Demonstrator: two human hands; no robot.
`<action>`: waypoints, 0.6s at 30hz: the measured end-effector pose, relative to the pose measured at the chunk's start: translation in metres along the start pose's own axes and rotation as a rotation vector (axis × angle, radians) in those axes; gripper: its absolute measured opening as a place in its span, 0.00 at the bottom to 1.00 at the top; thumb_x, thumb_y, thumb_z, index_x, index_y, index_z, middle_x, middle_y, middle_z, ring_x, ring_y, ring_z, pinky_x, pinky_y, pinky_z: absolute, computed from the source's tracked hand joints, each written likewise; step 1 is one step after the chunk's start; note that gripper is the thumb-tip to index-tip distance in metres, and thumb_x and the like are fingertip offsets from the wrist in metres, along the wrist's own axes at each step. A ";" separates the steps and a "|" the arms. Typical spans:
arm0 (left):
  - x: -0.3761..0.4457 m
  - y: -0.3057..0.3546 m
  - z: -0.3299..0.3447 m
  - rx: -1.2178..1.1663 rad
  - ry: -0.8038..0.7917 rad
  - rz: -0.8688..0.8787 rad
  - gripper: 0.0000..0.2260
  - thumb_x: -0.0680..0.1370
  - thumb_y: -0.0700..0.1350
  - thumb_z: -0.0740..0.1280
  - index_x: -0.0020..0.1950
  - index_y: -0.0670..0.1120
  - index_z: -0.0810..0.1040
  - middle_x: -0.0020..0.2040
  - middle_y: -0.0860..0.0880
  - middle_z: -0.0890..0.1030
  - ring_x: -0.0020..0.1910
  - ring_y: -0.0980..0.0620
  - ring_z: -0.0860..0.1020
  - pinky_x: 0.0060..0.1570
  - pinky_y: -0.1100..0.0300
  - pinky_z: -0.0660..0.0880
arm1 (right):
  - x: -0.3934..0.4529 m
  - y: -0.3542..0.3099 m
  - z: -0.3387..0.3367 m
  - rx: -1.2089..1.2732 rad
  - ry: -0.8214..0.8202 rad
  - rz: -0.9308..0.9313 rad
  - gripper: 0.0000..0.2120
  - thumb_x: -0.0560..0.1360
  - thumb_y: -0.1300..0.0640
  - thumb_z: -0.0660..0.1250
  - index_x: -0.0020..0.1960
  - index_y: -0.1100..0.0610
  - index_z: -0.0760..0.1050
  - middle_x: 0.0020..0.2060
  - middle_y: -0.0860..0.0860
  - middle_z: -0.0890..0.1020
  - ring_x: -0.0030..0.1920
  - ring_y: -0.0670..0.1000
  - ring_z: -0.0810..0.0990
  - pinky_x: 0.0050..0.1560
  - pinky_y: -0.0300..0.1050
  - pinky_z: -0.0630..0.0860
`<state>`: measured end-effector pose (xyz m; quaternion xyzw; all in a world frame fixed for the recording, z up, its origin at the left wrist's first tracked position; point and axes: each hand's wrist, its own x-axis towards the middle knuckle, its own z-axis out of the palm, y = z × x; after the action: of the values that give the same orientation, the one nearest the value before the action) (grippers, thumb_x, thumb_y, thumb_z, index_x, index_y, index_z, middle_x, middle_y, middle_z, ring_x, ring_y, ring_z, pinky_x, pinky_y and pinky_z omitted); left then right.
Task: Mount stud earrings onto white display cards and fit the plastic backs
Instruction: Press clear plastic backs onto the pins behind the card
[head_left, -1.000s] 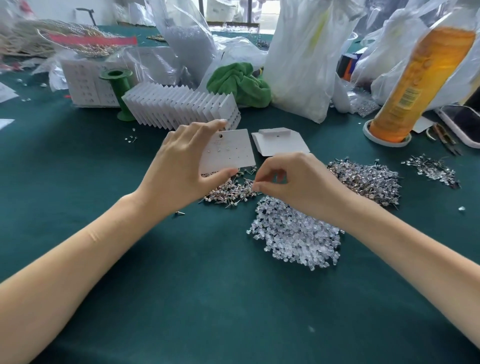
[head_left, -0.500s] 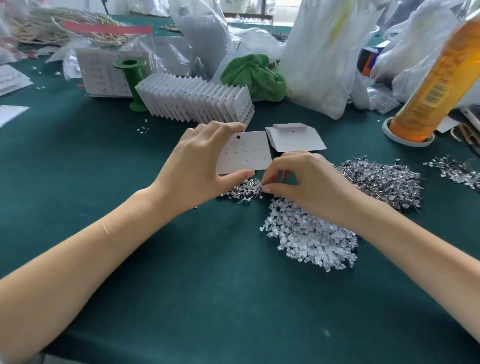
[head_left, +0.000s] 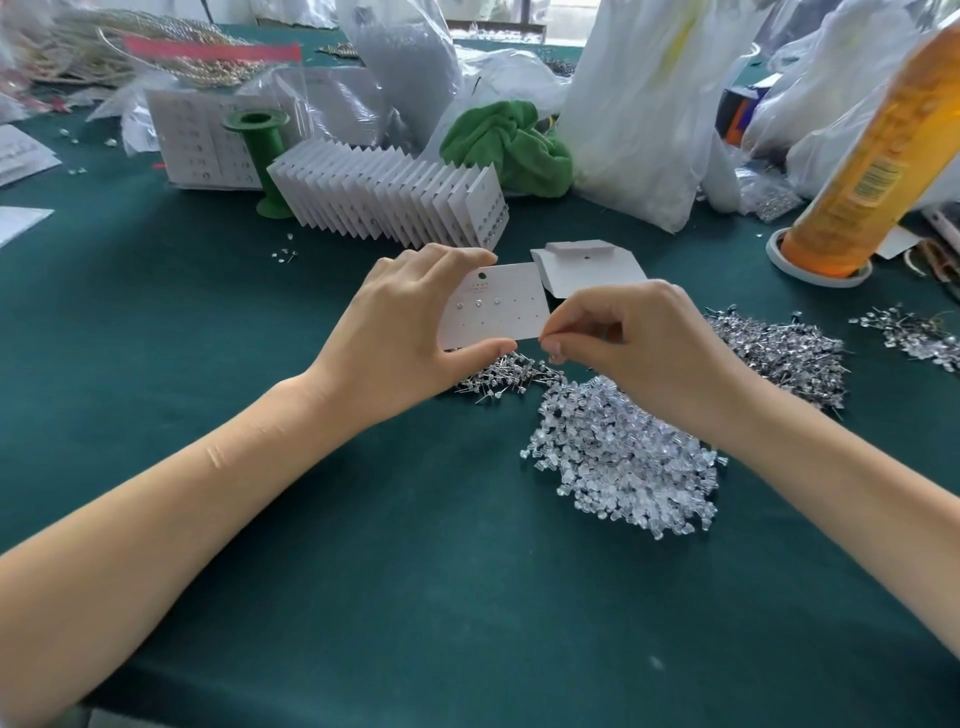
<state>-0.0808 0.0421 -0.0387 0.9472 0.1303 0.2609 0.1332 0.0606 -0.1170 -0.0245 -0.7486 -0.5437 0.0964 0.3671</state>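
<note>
On a green-covered bench crowded along its far edge with white plastic bags, an orange bottle leans at right in a white ring, near a crumpled green cloth and a green spool. Beside the spool, a fanned row of white display cards stands on edge, each carrying studs. Nearer the person, a heap of clear plastic backs lies just beside a wide pile of stud earrings, with a smaller scatter of studs under the hands and another at far right. A folded blank card lies flat behind the hands. The left hand grips a white display card between thumb and fingers, held above the bench, three studs showing in its top row. The right hand, fingers curled, pinches a small piece at its fingertips just beside the card's lower right corner; whether it is a stud or a back cannot be told.
</note>
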 end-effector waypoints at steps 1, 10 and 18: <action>0.000 0.000 0.000 0.002 -0.002 0.000 0.29 0.70 0.60 0.71 0.67 0.47 0.72 0.62 0.50 0.77 0.59 0.48 0.75 0.63 0.54 0.65 | 0.000 0.000 0.000 0.023 0.001 0.004 0.04 0.72 0.62 0.74 0.42 0.54 0.83 0.34 0.41 0.82 0.34 0.37 0.78 0.38 0.26 0.72; -0.001 0.004 -0.002 0.008 -0.011 0.002 0.28 0.71 0.59 0.71 0.66 0.48 0.73 0.61 0.51 0.76 0.59 0.48 0.75 0.62 0.56 0.63 | -0.001 0.001 0.000 0.205 0.028 0.071 0.03 0.70 0.65 0.75 0.43 0.59 0.83 0.36 0.49 0.85 0.34 0.42 0.80 0.39 0.30 0.75; -0.003 0.011 -0.003 -0.003 -0.007 0.008 0.29 0.70 0.61 0.70 0.66 0.48 0.72 0.61 0.52 0.77 0.57 0.55 0.72 0.61 0.60 0.62 | 0.000 -0.003 -0.005 0.391 0.149 0.088 0.05 0.70 0.66 0.74 0.43 0.57 0.81 0.34 0.52 0.85 0.31 0.44 0.80 0.37 0.32 0.75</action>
<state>-0.0825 0.0316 -0.0343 0.9484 0.1258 0.2582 0.1342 0.0611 -0.1187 -0.0184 -0.6913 -0.4527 0.1602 0.5399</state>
